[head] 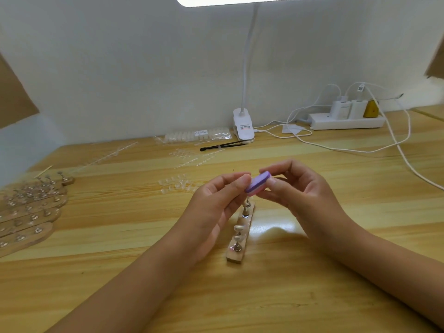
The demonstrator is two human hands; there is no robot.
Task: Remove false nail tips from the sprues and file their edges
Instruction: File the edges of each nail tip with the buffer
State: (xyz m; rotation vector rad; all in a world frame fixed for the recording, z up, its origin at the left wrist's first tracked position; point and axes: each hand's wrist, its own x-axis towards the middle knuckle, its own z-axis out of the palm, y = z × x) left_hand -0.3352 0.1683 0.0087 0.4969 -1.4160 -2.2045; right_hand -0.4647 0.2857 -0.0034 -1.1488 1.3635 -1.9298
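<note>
My right hand pinches a small purple and pink file block between thumb and fingers above the table. My left hand has its fingertips closed right against the block's left end; whatever it pinches there is too small to see. Under both hands lies a wooden strip stand with metal pegs, two of them carrying pale nail tips. Loose clear nail tips lie in a cluster just beyond my left hand. Clear sprues with and without tips lie farther back.
Several wooden peg stands are stacked at the left edge. A bag of nail tips, black tweezers and a clip lamp stand at the back. A power strip with white cables sits back right.
</note>
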